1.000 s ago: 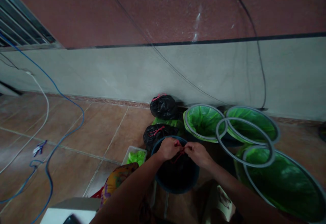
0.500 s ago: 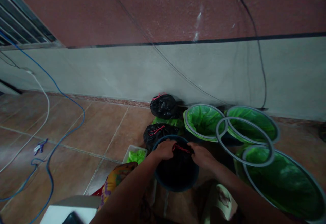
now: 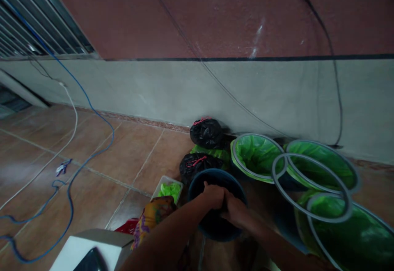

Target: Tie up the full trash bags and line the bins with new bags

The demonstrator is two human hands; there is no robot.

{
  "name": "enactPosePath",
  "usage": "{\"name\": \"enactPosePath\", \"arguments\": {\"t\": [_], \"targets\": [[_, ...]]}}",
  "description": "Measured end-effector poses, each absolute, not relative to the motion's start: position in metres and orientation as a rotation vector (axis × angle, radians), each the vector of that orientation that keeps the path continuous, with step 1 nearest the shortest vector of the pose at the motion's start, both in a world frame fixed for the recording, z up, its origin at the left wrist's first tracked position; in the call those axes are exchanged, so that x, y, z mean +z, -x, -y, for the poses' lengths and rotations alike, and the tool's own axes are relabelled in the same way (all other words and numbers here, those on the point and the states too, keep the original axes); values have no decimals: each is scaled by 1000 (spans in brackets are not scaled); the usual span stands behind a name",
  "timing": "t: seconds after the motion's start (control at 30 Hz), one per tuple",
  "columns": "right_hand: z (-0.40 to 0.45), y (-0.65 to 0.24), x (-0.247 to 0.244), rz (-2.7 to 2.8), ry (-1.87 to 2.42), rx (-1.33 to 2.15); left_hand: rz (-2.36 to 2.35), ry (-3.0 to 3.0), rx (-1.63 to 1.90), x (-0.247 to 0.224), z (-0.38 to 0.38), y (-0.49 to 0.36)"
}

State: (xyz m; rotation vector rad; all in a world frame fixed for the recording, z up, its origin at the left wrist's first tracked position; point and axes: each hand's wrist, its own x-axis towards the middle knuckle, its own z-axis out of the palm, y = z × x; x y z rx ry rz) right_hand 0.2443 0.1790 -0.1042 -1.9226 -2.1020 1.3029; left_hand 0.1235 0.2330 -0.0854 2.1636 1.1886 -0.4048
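A dark blue bin (image 3: 236,185) stands on the tiles in front of me. My left hand (image 3: 213,197) and my right hand (image 3: 233,211) meet over its mouth with their fingers closed. The bin's inside is very dark, and what lies between my fingers is hidden. Just behind the bin sits a tied black bag (image 3: 200,168) with a red drawstring. Another black bag (image 3: 207,133) with a red tie rests farther back by the wall. A clear tray (image 3: 156,193) with bright green plastic in it lies left of the bin.
Three bins lined in green (image 3: 257,152) stand to the right, with a loose grey ring (image 3: 278,189) lying across them. At front left are a white box (image 3: 89,242) and a dark phone-like object (image 3: 91,260). A blue cable (image 3: 71,203) and keys (image 3: 63,167) lie on the floor.
My hands have come together over the middle of the bin from opposite sides. The black bag and red drawstring between them no longer show. The view has shifted slightly.
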Motion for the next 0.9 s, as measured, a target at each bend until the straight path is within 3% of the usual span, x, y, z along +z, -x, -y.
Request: {"name": "enactPosePath", "arguments": {"t": [0.1,0.37,0.6,0.7,0.8,0.9], "targets": [[-187,-251,-105,2007,1936,1274,-1210,-2154,-424,-72,-240,-127],[-212,-264,-100,1662,1586,1417,-1186,-2081,-5,-29,-254,-120],[-235,-259,-9,1297,1470,1477,-1014,-1639,956,21,-261,-98],[-257,-234,32,1176,1371,1508,-1177,-1517,1299,35,-272,-76],[-291,-195,55,1198,1294,1543,-1444,-1396,1405,32,-289,-46],[-326,-155,60,1298,1207,1544,-1614,-1318,1263,26,-306,-11]]}}
